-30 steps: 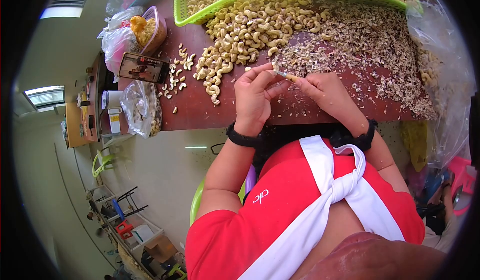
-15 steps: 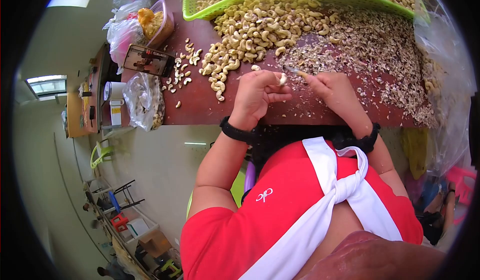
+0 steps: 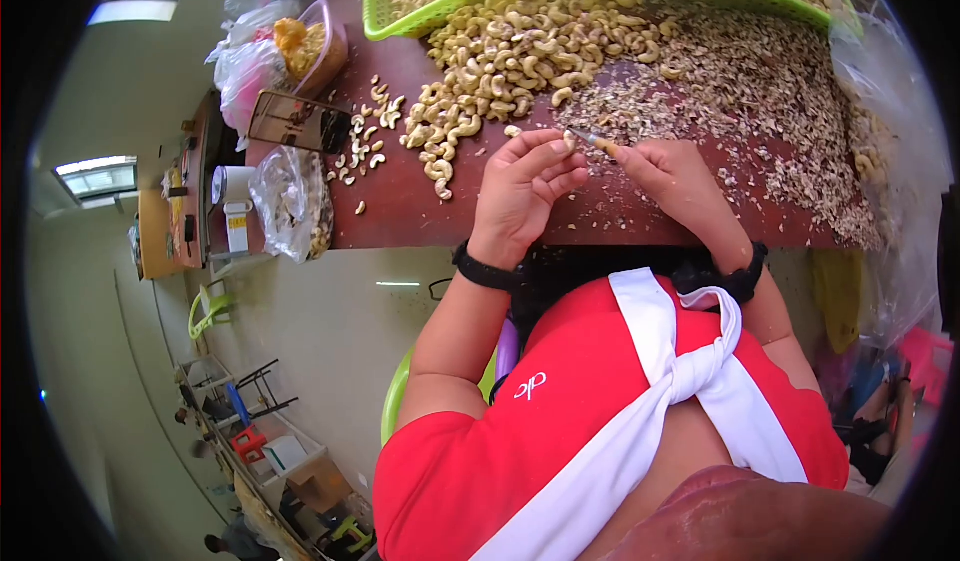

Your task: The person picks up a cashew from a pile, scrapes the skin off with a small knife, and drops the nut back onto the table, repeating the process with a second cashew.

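Observation:
Between the thumb and fingertips of my left hand (image 3: pixel 527 186) is a pale cashew (image 3: pixel 570 139), mostly covered by the fingers. My right hand (image 3: pixel 677 181) is closed round a small knife (image 3: pixel 601 144), whose blade points left and meets the cashew. Beyond my hands lies a large heap of cashews (image 3: pixel 520 51) on the dark red table (image 3: pixel 420 223). Flaky skin scraps (image 3: pixel 770 101) spread to the right of the heap. A small group of loose cashews (image 3: pixel 365 141) lies at the left.
Green baskets (image 3: pixel 470 4) of cashews stand at the far edge. At the left are a phone (image 3: pixel 298 121), a pink tub (image 3: pixel 325 56) and a clear plastic bag (image 3: pixel 285 201). Plastic sheeting (image 3: pixel 895 161) hangs at the right. A green chair (image 3: pixel 208 311) stands on the floor.
The knife blade has come to the cashew in my left hand. The left fingers have turned slightly and lifted. The whole view has shifted a little.

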`<state>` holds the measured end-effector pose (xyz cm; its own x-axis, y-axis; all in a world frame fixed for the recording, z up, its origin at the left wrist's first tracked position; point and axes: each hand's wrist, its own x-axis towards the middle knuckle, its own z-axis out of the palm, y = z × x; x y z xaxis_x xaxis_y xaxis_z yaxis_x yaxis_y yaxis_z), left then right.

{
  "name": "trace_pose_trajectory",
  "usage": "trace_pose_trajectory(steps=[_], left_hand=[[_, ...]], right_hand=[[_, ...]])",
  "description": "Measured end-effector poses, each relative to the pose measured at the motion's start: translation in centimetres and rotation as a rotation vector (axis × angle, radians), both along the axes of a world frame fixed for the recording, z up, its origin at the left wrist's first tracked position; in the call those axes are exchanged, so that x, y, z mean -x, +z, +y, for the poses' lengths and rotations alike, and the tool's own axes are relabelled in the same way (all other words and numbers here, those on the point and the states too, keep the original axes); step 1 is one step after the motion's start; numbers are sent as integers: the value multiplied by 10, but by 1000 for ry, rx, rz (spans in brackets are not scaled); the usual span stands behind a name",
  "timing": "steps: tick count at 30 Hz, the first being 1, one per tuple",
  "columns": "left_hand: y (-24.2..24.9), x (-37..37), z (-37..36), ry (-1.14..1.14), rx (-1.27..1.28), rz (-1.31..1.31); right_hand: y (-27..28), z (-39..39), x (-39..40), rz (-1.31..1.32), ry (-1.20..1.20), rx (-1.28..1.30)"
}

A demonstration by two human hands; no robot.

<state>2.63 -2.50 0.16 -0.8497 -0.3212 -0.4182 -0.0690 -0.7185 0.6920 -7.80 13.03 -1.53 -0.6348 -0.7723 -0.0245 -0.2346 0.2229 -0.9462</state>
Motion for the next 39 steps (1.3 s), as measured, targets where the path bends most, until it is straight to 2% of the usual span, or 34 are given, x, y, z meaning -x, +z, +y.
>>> trace_pose_trajectory(steps=[21, 31, 39], left_hand=[[-1, 0, 9, 83, 115, 74], [0, 1, 12, 125, 80, 45], [0, 0, 14, 150, 174, 73]], right_hand=[[-1, -3, -5, -29, 55, -31], [-2, -4, -5, -7, 71, -40], [-1, -5, -6, -3, 63, -60]])
